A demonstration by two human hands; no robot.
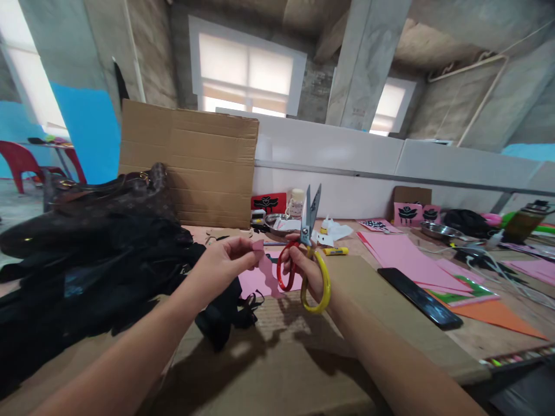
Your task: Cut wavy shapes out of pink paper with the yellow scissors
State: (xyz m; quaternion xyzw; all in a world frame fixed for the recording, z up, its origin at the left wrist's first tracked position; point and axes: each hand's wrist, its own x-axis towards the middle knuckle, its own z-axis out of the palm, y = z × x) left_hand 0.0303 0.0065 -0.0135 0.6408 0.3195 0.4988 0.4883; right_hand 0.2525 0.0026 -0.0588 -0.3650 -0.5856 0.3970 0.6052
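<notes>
Between the thumb and fingers of my left hand is a small strip of pink paper that hangs down with a wavy edge. My right hand holds scissors with one red and one yellow handle loop; the blades point up and stand slightly apart. Behind and below the hands, a pink sheet lies on the cardboard. Black scraps lie left of the pink sheet. A yellow glue stick rests just beyond my right hand.
A black bag and cloth fill the left side, before an upright cardboard panel. On the right lie a phone, pink sheets, orange paper and cables. A metal tray sits near the white partition.
</notes>
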